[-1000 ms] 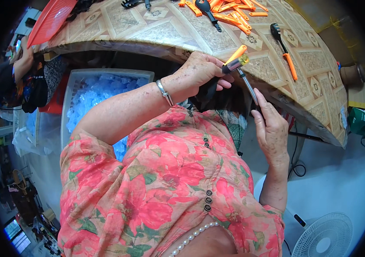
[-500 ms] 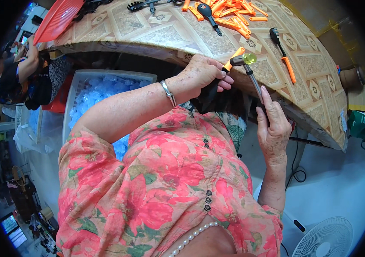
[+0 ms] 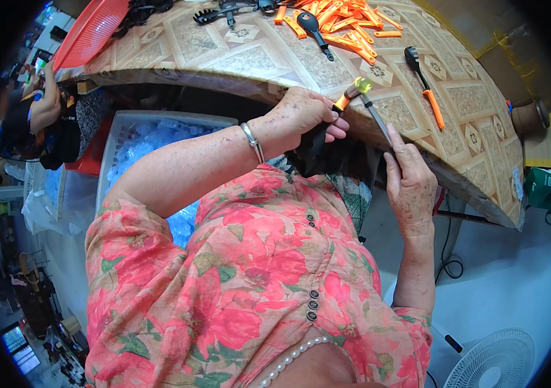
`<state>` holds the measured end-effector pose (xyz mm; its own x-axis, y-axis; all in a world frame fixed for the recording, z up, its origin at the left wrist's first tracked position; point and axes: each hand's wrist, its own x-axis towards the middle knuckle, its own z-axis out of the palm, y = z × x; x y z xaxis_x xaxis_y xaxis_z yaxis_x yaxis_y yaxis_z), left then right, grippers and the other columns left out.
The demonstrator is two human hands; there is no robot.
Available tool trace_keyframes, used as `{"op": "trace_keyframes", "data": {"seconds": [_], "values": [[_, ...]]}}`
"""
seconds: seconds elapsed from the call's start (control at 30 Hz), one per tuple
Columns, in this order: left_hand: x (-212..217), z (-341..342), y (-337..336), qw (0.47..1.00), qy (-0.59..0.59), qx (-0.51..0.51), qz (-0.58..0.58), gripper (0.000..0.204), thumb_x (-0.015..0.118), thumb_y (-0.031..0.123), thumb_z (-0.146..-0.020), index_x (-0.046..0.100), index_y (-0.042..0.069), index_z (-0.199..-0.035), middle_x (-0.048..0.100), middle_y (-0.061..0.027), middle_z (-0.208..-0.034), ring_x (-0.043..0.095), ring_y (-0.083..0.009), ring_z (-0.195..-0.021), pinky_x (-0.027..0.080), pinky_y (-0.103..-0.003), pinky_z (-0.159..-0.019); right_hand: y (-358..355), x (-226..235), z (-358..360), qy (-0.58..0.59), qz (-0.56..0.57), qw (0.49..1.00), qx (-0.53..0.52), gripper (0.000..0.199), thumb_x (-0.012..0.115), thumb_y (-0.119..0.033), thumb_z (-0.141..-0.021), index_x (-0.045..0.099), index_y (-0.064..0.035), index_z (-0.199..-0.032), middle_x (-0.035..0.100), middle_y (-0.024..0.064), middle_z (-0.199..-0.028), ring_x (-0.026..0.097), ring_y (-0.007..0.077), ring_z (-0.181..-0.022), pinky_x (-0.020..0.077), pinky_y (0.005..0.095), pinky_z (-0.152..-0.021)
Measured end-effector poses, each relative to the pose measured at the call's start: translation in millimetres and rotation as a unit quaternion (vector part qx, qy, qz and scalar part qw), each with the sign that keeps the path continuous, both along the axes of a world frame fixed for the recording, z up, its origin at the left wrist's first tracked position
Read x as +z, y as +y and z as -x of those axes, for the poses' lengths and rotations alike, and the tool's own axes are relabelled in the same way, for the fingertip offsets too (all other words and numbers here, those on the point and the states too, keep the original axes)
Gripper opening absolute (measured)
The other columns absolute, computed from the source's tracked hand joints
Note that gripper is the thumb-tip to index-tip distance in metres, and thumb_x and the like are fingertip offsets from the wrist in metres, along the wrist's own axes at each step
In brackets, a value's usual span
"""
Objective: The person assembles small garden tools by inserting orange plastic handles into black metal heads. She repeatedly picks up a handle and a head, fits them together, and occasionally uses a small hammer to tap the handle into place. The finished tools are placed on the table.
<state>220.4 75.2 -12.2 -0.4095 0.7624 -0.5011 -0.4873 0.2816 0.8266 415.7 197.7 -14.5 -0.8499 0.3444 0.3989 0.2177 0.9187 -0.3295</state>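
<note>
My left hand (image 3: 306, 118) is closed around a black kitchen utensil (image 3: 315, 138), whose orange handle (image 3: 341, 103) points up and right, toward the table edge. What kind of head the utensil has is hidden. In my right hand (image 3: 412, 186) is a hammer (image 3: 376, 118) with a metal shaft and a translucent yellow face. Its head, slightly blurred, is at the end of the orange handle; I cannot tell whether they touch. A black spoon-shaped head (image 3: 314, 31) and an orange-handled pasta fork (image 3: 425, 87) lie on the table beyond my hands.
Loose orange handles (image 3: 346, 26) are piled on the patterned table (image 3: 249, 55). Several black utensil heads (image 3: 227, 11) lie left of them, near a red basket (image 3: 97, 32). A white crate (image 3: 115, 136) of blue plastic stands below, left. A white fan (image 3: 492, 362) is at lower right; another person (image 3: 49, 110) sits left.
The hammer head has shifted a little left and up toward the handle's end. My right hand has moved slightly with it, while my left hand keeps its hold almost in place.
</note>
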Motion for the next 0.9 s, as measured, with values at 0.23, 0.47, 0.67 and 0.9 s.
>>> {"op": "trace_keyframes", "data": {"seconds": [0.23, 0.47, 0.67, 0.9], "values": [[2, 1, -1, 1.0, -0.01, -0.006, -0.004, 0.027, 0.048, 0.001, -0.088, 0.051, -0.011, -0.112, 0.064, -0.0197, -0.098, 0.066, -0.0191, -0.08, 0.056, -0.026, -0.068, 6, -3, 9, 0.011, -0.016, 1.0, -0.016, 0.049, 0.06, -0.011, -0.085, 0.05, -0.0216, -0.132, 0.059, 0.0094, -0.09, 0.063, 0.0286, -0.074, 0.0522, 0.0398, -0.063], [2, 1, -1, 1.0, -0.003, -0.004, 0.006, 0.025, 0.048, 0.002, -0.088, 0.052, -0.01, -0.11, 0.064, -0.0188, -0.1, 0.066, -0.0184, -0.081, 0.056, -0.026, -0.069, 17, -8, 10, 0.011, -0.01, 1.0, -0.02, 0.048, 0.059, -0.014, -0.086, 0.05, -0.0234, -0.132, 0.063, 0.0105, -0.094, 0.064, 0.0286, -0.078, 0.0528, 0.0393, -0.066], [-1, 5, 0, 1.0, -0.013, -0.021, -0.011, 0.023, 0.049, 0.002, -0.088, 0.055, -0.009, -0.107, 0.064, -0.0178, -0.1, 0.066, -0.0182, -0.082, 0.055, -0.027, -0.071, 17, -10, 11, -0.007, -0.002, 0.999, -0.038, 0.047, 0.059, -0.015, -0.086, 0.051, -0.0238, -0.131, 0.063, 0.0099, -0.09, 0.063, 0.0296, -0.079, 0.0516, 0.0409, -0.071], [-6, 21, -8, 0.985, -0.152, -0.048, -0.071, 0.028, 0.051, 0.008, -0.091, 0.054, -0.008, -0.115, 0.066, -0.0091, -0.093, 0.066, -0.0111, -0.072, 0.057, -0.022, -0.063, 57, -7, 16, -0.057, -0.136, 0.971, -0.186, 0.047, 0.059, -0.021, -0.088, 0.048, -0.0252, -0.134, 0.055, 0.0076, -0.099, 0.063, 0.028, -0.076, 0.0523, 0.0415, -0.064]]}}
